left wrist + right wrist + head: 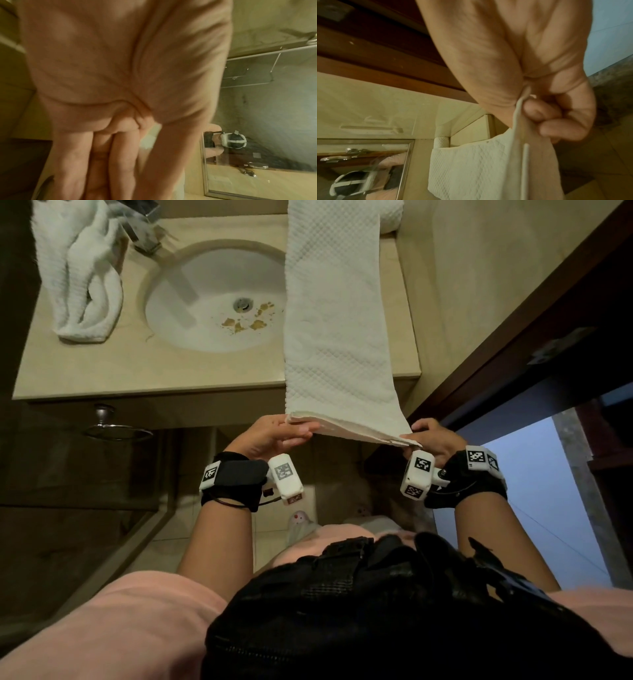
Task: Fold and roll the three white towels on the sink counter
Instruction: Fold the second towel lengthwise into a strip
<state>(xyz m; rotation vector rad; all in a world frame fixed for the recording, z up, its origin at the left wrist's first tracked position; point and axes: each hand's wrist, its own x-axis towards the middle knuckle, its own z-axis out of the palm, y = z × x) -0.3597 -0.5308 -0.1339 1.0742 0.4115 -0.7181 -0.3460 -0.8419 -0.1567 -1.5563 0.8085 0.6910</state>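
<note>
Nearest, the left hand (274, 436) pinches the near-left corner of the folded towel (335, 320) and the right hand (430, 438) is clamped on the near-right corner, fingers curled over the layered edge in the right wrist view. The towel is a long narrow strip; its near end hangs in the air off the front edge of the surface (137, 371), and the rest runs away along the right side, overlapping the right rim of the sink basin (205, 302). The likely trouble: the stacked layers could slip out of line if one hand pulls harder, or the left edge could sag into the basin, where brown flecks (246, 320) lie near the drain (242, 303). At the far right corner a rolled towel (392, 215) touches the strip's far end, leaving little room there. At the far left a crumpled towel (82, 275) lies unfolded, with a faucet (147, 234) just beside it.
</note>
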